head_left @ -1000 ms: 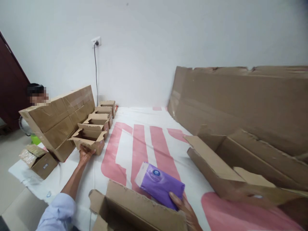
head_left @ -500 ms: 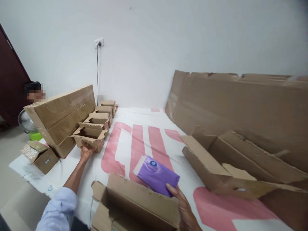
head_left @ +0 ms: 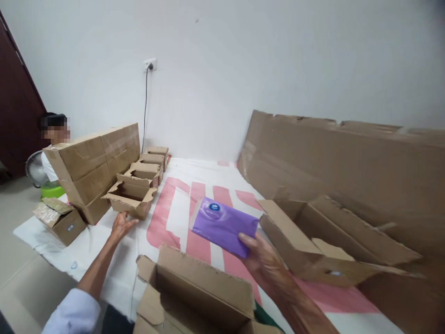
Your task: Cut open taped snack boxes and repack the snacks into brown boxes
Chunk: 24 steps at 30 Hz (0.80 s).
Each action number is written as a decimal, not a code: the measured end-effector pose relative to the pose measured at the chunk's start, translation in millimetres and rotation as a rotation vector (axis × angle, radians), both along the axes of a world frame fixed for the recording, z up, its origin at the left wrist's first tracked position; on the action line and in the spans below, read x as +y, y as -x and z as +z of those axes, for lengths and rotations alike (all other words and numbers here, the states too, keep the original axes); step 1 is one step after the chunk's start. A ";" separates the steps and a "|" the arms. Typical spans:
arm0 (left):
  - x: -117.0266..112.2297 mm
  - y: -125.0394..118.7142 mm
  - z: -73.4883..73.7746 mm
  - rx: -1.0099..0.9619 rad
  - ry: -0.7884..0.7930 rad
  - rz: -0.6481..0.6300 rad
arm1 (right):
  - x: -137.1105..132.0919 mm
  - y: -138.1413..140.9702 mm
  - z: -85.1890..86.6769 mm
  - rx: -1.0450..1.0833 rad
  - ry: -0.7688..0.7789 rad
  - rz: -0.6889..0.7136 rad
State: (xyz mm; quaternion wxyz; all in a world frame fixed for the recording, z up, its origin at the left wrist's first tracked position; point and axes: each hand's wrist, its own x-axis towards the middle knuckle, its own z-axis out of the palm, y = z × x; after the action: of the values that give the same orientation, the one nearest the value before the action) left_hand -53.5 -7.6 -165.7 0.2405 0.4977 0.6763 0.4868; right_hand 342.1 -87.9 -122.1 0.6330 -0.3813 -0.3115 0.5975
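My right hand [head_left: 260,253] grips a flat purple packet [head_left: 224,225] by its right end, thumb on top. The packet has a round blue logo and a whitish left edge, and is held above the sheet. My left hand [head_left: 122,226] is at the near lower side of a small open cardboard box [head_left: 134,198], thumb and fingers apart; whether it still touches the box I cannot tell. Closest to me stands another open cardboard box [head_left: 205,283], its inside mostly in shadow.
Several open boxes [head_left: 153,160] line up behind the small one, beside stacked closed cartons [head_left: 86,169]. A box with a loose flap [head_left: 64,222] sits at left. On the right are a long open box [head_left: 295,236] and a big cardboard sheet [head_left: 330,157]. A person [head_left: 54,130] is behind the cartons.
The purple packet, in my right hand, has risen and moved up from behind the near box. My left hand has drawn slightly back from the small box, its fingers spreading.
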 end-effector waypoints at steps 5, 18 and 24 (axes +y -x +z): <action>-47.5 -37.4 45.1 -0.169 0.068 -0.403 | 9.6 21.3 16.0 -0.089 -0.078 0.167; -99.7 -46.1 93.6 -0.385 -0.037 -0.521 | 0.1 48.0 48.5 -0.442 -0.260 0.403; -83.6 46.3 55.4 -0.335 0.002 -0.247 | -19.9 -32.9 4.2 -0.402 -0.041 0.091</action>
State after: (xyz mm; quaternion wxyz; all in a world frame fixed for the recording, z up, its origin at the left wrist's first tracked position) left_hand -99.8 -91.2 -110.3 0.4079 0.4887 0.5611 0.5291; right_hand 375.0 -107.8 -117.9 0.5381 -0.4653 -0.4604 0.5310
